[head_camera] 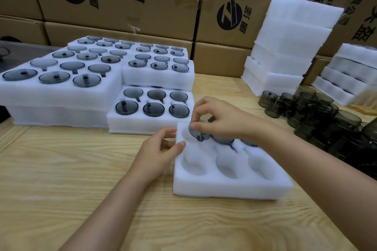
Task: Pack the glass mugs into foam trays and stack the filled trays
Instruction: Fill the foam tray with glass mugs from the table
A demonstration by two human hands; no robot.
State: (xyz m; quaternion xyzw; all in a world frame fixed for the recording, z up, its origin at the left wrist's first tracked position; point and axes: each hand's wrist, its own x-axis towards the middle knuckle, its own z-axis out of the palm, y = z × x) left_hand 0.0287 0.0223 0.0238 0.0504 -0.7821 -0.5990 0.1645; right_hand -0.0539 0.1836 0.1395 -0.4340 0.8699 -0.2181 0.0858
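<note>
Filled trays [61,96] of mugs crowd the far left of the table [61,179], with a broad stretch of bare wood in front of them. The left hand [157,149] rests loosely curled against the left edge of the foam tray [224,187], thumb on its rim. The right hand [220,118] pinches a glass mug [194,133] tilted over the back-left pocket. Loose mugs [318,114] cluster close beside the tray's right edge, below stacked empty trays [285,43].

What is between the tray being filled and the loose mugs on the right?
In the head view the right forearm crosses that gap; the strip showing beside it is bare table.
</note>
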